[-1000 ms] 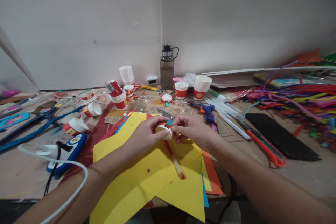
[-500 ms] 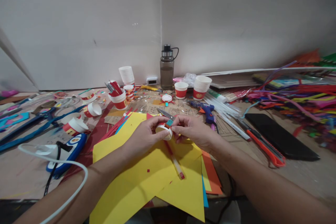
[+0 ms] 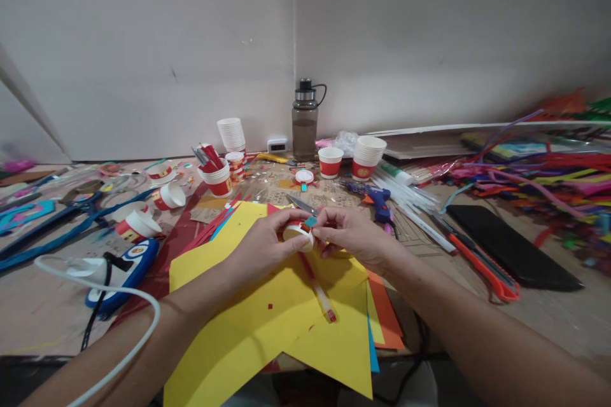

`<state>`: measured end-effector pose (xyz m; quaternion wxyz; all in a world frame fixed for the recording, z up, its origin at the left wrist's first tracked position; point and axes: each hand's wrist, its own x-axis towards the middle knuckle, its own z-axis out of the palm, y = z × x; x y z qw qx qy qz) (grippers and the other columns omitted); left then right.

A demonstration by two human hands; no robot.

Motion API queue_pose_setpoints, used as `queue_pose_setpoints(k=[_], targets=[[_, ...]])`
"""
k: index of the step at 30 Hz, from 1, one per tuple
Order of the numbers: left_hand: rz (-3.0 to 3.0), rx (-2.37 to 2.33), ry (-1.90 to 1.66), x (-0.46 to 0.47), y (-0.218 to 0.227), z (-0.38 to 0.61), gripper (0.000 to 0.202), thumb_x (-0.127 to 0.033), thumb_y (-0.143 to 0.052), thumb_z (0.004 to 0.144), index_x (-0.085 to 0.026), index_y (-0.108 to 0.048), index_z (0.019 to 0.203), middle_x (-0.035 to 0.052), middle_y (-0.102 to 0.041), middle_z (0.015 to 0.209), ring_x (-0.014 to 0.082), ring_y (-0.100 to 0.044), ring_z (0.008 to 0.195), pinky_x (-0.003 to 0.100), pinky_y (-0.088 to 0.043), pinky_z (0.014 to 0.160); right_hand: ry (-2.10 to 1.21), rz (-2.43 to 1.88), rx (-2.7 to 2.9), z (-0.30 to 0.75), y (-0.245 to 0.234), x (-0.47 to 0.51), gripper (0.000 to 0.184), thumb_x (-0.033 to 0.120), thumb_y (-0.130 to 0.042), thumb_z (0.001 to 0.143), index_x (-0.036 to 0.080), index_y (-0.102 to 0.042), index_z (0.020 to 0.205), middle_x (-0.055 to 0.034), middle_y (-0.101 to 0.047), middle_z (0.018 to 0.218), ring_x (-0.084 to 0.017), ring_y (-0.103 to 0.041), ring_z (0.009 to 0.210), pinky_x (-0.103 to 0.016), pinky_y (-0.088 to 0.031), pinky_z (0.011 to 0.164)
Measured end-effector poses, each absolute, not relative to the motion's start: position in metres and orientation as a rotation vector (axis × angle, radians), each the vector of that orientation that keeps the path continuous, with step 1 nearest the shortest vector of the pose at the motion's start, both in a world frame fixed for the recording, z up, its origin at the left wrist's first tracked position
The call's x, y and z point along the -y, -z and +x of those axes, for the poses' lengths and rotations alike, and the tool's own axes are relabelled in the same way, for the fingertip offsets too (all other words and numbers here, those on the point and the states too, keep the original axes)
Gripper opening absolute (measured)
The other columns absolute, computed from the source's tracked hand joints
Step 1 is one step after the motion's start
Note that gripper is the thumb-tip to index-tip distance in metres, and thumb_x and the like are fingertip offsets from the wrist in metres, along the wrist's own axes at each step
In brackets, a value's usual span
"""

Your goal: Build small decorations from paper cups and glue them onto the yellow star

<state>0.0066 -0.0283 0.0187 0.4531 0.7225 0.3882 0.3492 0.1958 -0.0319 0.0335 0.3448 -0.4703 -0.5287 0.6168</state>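
Note:
My left hand (image 3: 261, 240) is closed on a short, cut-down white and red paper cup (image 3: 298, 240), thumb on the near side and fingers on the far side. A small teal paper piece (image 3: 310, 222) sticks up at the cup's upper right edge. Pressed against that same edge are the pinched fingertips of my right hand (image 3: 351, 231); whether they hold a bit of paper or the rim I cannot tell. Under the hands lie yellow paper sheets (image 3: 229, 318) with a red-tipped pen (image 3: 321, 296) on them. A pointed metal blade (image 3: 302, 205) shows just beyond the cup.
A water bottle (image 3: 304, 127) and stacked paper cups (image 3: 368, 159) stand at the back. To the right are a blue glue gun (image 3: 380, 203), a red utility knife (image 3: 482, 267), a black phone (image 3: 513, 245) and pipe cleaners (image 3: 539, 184). Tipped cups (image 3: 138, 226) and a white cable (image 3: 155, 311) lie left.
Both hands stay almost in place around the cup, with only slight finger movement at its right edge. The view has shifted very slightly.

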Motion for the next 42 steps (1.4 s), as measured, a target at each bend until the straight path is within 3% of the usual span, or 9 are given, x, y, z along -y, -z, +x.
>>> queue_pose_setpoints(k=[13, 33, 42], targets=[[1.823, -0.964, -0.836, 0.0279, -0.0185, 0.0057, 0.038, -0.029, -0.063, 0.080, -0.019, -0.060, 0.117, 0.0078, -0.067, 0.114, 0.0225, -0.061, 0.104, 0.032, -0.045, 0.090, -1.592, -1.216, 1.385, 0.1959, -0.0362, 0.0342, 0.015, 0.023, -0.068, 0.069, 0.017, -0.054, 0.064, 0.0031, -0.060, 0.056, -0.007, -0.056, 0.048, -0.019, -0.046, 0.051], [1.958, -1.035, -0.840, 0.0317, -0.0231, 0.0075, 0.035, -0.024, -0.063, 0.080, -0.022, -0.062, 0.114, 0.0046, -0.068, 0.112, 0.0204, -0.063, 0.101, 0.033, -0.045, 0.093, -1.601, -1.190, 1.414, 0.1974, -0.0330, 0.0311, 0.024, 0.029, -0.073, 0.066, 0.017, -0.052, 0.065, 0.0038, -0.059, 0.056, -0.008, -0.056, 0.048, -0.020, -0.043, 0.050], [1.995, -0.975, -0.867, 0.0264, -0.0163, 0.0054, 0.034, -0.026, -0.063, 0.080, -0.022, -0.061, 0.115, 0.0043, -0.067, 0.113, 0.0195, -0.062, 0.101, 0.033, -0.046, 0.092, -1.510, -1.218, 1.515, 0.1991, -0.0340, 0.0290, 0.021, 0.028, -0.073, 0.069, 0.017, -0.055, 0.065, 0.0013, -0.061, 0.061, -0.009, -0.058, 0.054, -0.022, -0.049, 0.055]])
